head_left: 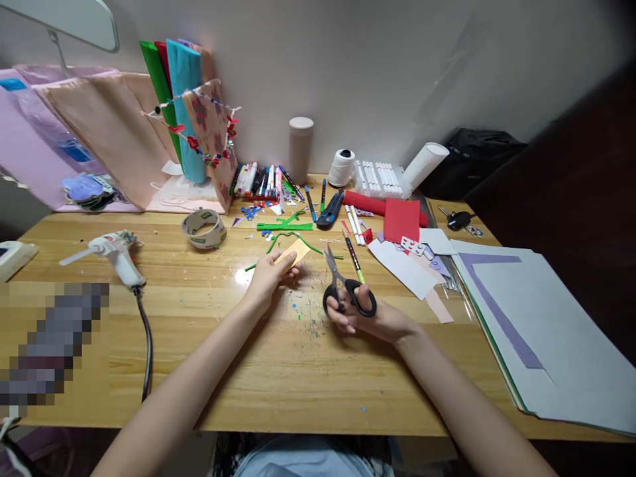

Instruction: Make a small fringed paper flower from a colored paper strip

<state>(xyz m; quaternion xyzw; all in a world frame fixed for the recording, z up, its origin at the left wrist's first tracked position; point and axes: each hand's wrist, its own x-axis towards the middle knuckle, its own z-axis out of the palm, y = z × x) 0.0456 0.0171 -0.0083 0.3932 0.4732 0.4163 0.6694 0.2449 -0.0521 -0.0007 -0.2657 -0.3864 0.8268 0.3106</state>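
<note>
Pinched between the thumb and fingers of my left hand (278,271) is a small yellow-orange paper piece (297,250), held just above the wooden table. My right hand (355,311) grips black-handled scissors (342,281), fingers through the loops. The blades point up and away, slightly apart, to the right of the paper and not touching it. Behind the paper lies a bent green strip (285,234). A marker with a yellow-green end (354,255) rests just beyond the scissors. Small scraps are scattered on the table (298,384) between my hands.
Left: a glue gun (119,258) with its black cord and a tape roll (203,229). Behind: markers (258,180), a box cutter (330,211), a thread spool (342,168), a tall bottle (301,149). Right: red paper (401,220), white scraps and large paper sheets (561,311).
</note>
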